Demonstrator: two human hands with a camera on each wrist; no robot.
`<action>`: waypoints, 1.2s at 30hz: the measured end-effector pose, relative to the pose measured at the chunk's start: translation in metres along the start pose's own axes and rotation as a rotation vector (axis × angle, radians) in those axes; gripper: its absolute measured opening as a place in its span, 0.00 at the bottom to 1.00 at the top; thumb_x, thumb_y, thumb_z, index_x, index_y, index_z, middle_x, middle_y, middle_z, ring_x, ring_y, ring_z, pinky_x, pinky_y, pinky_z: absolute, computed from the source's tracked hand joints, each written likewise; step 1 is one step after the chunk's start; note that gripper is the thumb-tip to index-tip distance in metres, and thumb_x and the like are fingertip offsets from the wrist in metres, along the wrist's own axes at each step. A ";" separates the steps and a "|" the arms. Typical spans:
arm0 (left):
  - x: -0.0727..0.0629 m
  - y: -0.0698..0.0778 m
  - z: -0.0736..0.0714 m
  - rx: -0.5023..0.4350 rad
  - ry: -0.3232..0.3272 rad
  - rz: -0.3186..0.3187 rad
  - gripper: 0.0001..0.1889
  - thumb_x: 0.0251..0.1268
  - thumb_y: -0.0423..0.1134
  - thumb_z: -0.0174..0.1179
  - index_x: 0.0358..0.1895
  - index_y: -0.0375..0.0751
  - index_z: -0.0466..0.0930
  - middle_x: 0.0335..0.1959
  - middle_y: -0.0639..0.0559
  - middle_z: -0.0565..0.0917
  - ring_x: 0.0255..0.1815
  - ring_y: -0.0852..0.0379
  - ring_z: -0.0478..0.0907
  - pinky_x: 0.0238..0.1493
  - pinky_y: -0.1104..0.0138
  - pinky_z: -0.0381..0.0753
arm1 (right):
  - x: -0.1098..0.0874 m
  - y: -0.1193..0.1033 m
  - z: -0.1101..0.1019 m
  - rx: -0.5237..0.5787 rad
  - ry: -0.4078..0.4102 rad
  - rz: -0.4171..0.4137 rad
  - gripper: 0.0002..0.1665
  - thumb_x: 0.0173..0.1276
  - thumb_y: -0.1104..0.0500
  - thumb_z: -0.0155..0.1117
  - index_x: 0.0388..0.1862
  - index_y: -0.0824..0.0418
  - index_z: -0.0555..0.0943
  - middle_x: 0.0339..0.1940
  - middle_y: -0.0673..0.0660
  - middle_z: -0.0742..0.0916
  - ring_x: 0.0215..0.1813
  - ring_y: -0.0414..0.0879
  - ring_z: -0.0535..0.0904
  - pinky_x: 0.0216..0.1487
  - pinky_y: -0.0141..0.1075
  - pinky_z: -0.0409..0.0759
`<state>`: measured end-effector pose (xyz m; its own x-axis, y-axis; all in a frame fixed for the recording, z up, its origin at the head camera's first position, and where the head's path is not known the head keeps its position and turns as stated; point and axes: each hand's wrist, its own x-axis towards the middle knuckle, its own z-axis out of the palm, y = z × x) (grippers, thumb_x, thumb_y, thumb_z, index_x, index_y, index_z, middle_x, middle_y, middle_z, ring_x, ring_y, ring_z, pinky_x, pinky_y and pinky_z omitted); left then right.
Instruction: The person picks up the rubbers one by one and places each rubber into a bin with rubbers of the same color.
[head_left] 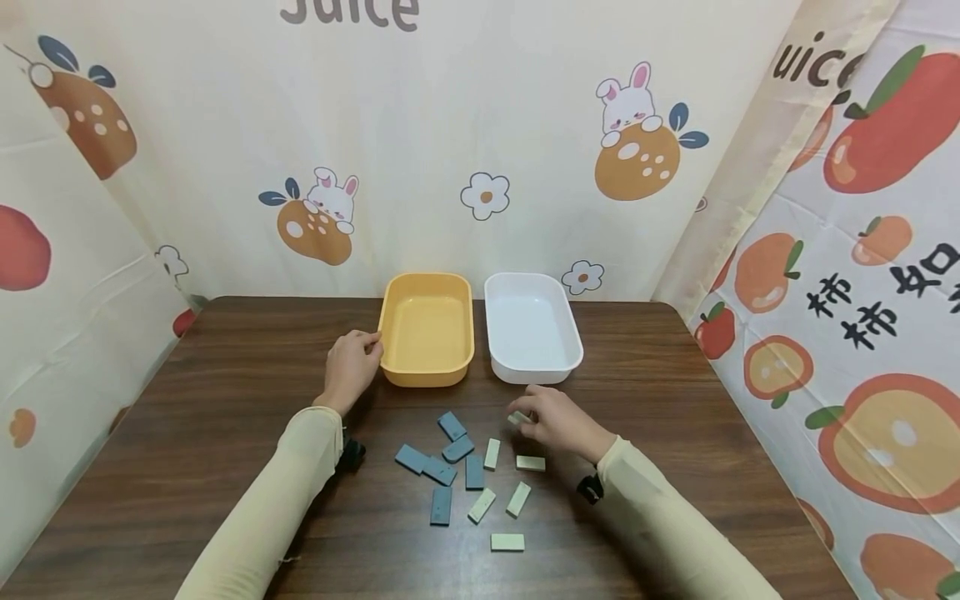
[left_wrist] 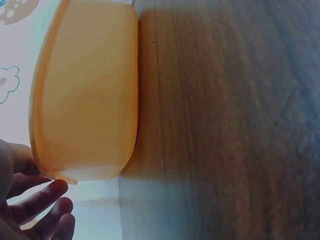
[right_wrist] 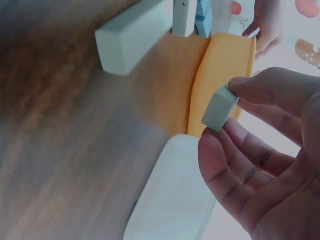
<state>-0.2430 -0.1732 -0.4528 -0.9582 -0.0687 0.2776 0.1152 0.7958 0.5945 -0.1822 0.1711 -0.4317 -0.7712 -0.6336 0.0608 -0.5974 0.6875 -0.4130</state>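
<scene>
Left hand (head_left: 351,368): the yellow tray (head_left: 426,375) was pinched at its left rim.
Right hand (head_left: 558,421): a pale green block (right_wrist: 220,107) was pinched near the front edge of the white tray (head_left: 536,376).
Desk (head_left: 637,375): a narrow gap was left between trays, by its far edge.

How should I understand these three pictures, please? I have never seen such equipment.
There is no machine here: a person works with the left hand and right hand. The wide picture is taken from the head, the other two from the left wrist and the right wrist. On the table stand a yellow tray and a white tray; nearer the person lie blue blocks and pale green blocks. The left hand holds the yellow tray's edge; the right hand pinches another pale green block.
</scene>
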 end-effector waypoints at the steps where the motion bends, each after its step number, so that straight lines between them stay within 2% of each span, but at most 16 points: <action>1: 0.000 0.000 0.000 -0.002 -0.001 -0.001 0.17 0.69 0.38 0.54 0.55 0.34 0.82 0.51 0.36 0.84 0.49 0.38 0.79 0.52 0.47 0.74 | 0.000 0.000 -0.002 0.005 0.001 0.000 0.13 0.59 0.65 0.68 0.45 0.60 0.86 0.32 0.50 0.81 0.31 0.39 0.72 0.32 0.28 0.72; 11: -0.001 -0.003 0.001 0.001 -0.002 -0.006 0.17 0.68 0.37 0.54 0.55 0.34 0.82 0.50 0.36 0.84 0.49 0.37 0.79 0.52 0.46 0.74 | 0.008 0.003 -0.015 0.004 0.026 -0.030 0.13 0.60 0.67 0.67 0.45 0.62 0.86 0.34 0.51 0.82 0.35 0.42 0.76 0.36 0.29 0.75; 18: -0.002 -0.003 0.000 -0.001 -0.004 -0.018 0.17 0.69 0.37 0.54 0.56 0.35 0.82 0.51 0.36 0.84 0.50 0.38 0.79 0.52 0.47 0.75 | 0.015 0.003 -0.030 -0.027 0.062 -0.046 0.13 0.59 0.67 0.67 0.44 0.60 0.87 0.31 0.52 0.81 0.32 0.46 0.75 0.32 0.29 0.73; 27: -0.002 -0.004 0.001 -0.014 0.018 -0.002 0.17 0.69 0.37 0.54 0.56 0.35 0.82 0.51 0.38 0.85 0.48 0.39 0.82 0.48 0.49 0.78 | 0.024 0.012 -0.043 -0.071 0.060 -0.004 0.14 0.57 0.67 0.68 0.44 0.63 0.87 0.31 0.53 0.82 0.31 0.41 0.73 0.32 0.30 0.73; 36: -0.002 -0.003 0.001 -0.017 0.031 0.014 0.17 0.68 0.36 0.55 0.55 0.33 0.82 0.51 0.37 0.85 0.51 0.37 0.81 0.54 0.46 0.76 | 0.034 0.018 -0.052 -0.080 0.042 0.041 0.15 0.57 0.67 0.67 0.45 0.62 0.87 0.31 0.54 0.82 0.32 0.42 0.74 0.34 0.31 0.75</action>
<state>-0.2419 -0.1754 -0.4560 -0.9480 -0.0765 0.3089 0.1331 0.7864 0.6031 -0.2300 0.1804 -0.3896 -0.8028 -0.5903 0.0837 -0.5796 0.7397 -0.3418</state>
